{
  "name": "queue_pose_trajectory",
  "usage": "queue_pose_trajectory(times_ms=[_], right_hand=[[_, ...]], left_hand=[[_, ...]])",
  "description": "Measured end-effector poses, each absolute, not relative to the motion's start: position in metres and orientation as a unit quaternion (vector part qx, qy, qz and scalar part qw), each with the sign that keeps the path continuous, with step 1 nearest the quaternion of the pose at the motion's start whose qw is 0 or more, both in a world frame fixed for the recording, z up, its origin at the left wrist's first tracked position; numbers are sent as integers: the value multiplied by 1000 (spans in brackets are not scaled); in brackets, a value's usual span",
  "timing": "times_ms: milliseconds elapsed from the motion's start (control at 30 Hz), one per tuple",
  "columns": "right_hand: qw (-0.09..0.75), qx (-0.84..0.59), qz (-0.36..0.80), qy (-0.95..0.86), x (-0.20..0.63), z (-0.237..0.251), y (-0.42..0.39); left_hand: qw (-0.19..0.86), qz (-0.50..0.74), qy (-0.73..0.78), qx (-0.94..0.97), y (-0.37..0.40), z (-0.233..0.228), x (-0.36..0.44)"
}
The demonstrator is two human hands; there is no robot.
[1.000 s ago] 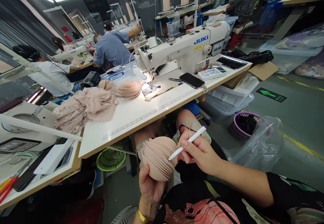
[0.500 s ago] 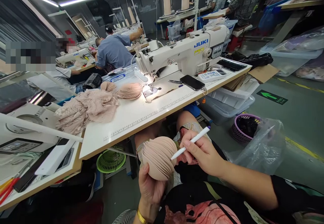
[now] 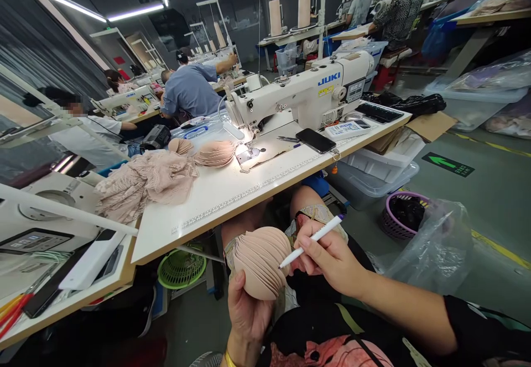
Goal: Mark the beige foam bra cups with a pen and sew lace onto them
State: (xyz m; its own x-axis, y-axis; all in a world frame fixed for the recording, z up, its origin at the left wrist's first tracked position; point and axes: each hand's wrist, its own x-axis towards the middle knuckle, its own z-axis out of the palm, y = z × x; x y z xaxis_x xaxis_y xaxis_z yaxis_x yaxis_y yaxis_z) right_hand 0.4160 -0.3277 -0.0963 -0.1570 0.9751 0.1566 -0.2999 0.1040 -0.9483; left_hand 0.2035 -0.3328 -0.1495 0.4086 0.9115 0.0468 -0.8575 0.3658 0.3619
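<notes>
Two hands working low in the frame, below the bench edge. I'm seeing the left hand cupping a stack of beige bra cups from underneath, fingers wrapping it. The right hand is pinching a white pen, tip touching the stack's right edge. I'm judging the stack light, soft and springy, layers prone to fanning out; holding it under the base looks best. The sewing machine, upper centre, is reading "JUKI". A green floor arrow is showing at right.
</notes>
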Motion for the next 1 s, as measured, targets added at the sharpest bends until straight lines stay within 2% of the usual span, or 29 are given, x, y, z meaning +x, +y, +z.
queue_pose_trajectory(times_ms=[167, 400, 800, 1000], right_hand=[[535, -363, 568, -510, 414, -100, -329], [541, -340, 631, -440, 411, -104, -326], [566, -313, 653, -394, 412, -104, -326], [557, -336, 608, -455, 414, -100, -330]], left_hand=[[820, 544, 87, 154, -333, -150, 206], [823, 536, 32, 186, -331, -148, 208], [832, 529, 71, 152, -333, -152, 207], [829, 535, 79, 141, -334, -153, 206]])
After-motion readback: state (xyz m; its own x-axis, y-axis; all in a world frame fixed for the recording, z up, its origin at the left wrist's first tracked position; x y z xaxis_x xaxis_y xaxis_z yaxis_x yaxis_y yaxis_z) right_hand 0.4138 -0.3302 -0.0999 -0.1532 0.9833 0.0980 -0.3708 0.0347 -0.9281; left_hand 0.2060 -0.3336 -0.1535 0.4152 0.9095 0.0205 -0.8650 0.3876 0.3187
